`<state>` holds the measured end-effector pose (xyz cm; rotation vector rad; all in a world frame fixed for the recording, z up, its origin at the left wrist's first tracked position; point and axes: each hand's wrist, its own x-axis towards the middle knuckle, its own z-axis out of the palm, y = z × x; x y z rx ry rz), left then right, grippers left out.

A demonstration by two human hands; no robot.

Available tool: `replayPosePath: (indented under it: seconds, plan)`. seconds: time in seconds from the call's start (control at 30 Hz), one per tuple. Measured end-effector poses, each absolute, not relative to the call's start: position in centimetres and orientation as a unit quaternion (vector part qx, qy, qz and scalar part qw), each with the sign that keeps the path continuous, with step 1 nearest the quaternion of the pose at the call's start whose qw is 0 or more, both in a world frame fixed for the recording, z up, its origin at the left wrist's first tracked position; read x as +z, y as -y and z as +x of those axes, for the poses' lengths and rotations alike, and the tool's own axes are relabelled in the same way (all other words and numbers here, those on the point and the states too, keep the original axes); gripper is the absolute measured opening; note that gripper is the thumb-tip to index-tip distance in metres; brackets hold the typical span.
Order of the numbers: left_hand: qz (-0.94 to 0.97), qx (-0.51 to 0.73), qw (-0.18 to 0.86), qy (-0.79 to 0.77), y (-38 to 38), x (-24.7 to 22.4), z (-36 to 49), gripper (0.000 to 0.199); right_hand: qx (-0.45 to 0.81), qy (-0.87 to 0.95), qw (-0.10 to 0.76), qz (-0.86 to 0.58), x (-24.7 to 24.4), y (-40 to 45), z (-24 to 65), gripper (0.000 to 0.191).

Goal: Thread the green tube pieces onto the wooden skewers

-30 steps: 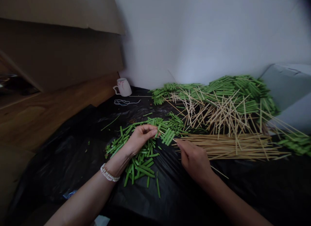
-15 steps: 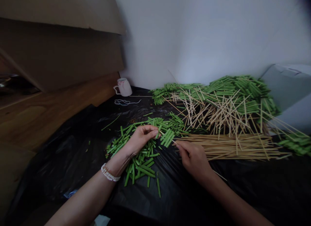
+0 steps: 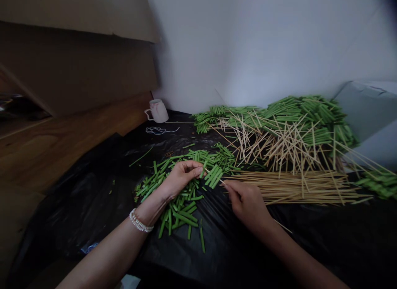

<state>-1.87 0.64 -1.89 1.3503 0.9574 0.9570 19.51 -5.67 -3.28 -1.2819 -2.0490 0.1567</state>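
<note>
Between my two hands runs a thin wooden skewer (image 3: 221,181) with several short green stem pieces (image 3: 214,176) threaded side by side on it. My right hand (image 3: 246,200) is closed on the skewer, whose rear end sticks out behind the wrist. A single cut green stem piece (image 3: 204,169) is pinched between thumb and fingers of my left hand (image 3: 185,176), at the skewer's tip. Under and around my left hand lies a loose pile of cut green stems (image 3: 182,216). Just beyond my right hand is a row of bare skewers (image 3: 297,187).
Filled skewers of green pieces (image 3: 310,109) are heaped along the wall, their sticks pointing toward me. A white mug (image 3: 159,111) and a tangled white string (image 3: 156,131) are at the back left. Black plastic sheeting (image 3: 124,169) covers the surface; a cardboard box (image 3: 77,65) stands left.
Almost nothing differs. The stem piece in my left hand sits slightly further along the skewer's tip, and both hands hold their places.
</note>
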Motion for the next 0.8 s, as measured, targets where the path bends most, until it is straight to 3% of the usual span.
replayPosePath:
  seconds: [0.13, 0.2, 0.4, 0.67, 0.8]
  plan:
    - [0.566, 0.412, 0.584, -0.411, -0.6, -1.8, -1.7, 0.027, -0.116, 0.803, 0.312, -0.495, -3.8, 5.9, 19.8, 0.035]
    - [0.560, 0.415, 0.585, -0.414, -0.5, -1.7, -1.6, 0.026, -0.144, 0.804, 0.303, -0.491, -3.9, 6.0, 19.8, 0.036]
    - [0.531, 0.444, 0.591, -0.414, -0.3, -1.6, -1.4, 0.024, 0.041, 0.797, 0.362, -0.482, -3.1, 5.7, 19.8, 0.025]
    - [0.433, 0.457, 0.662, -0.407, -0.1, -1.1, -1.1, 0.026, 0.050, 0.784, 0.378, -0.490, -2.5, 6.1, 19.6, 0.028]
    - [0.434, 0.449, 0.666, -0.409, -0.2, -1.1, -1.2, 0.026, 0.189, 0.754, 0.391, -0.492, -1.8, 5.9, 19.5, 0.027]
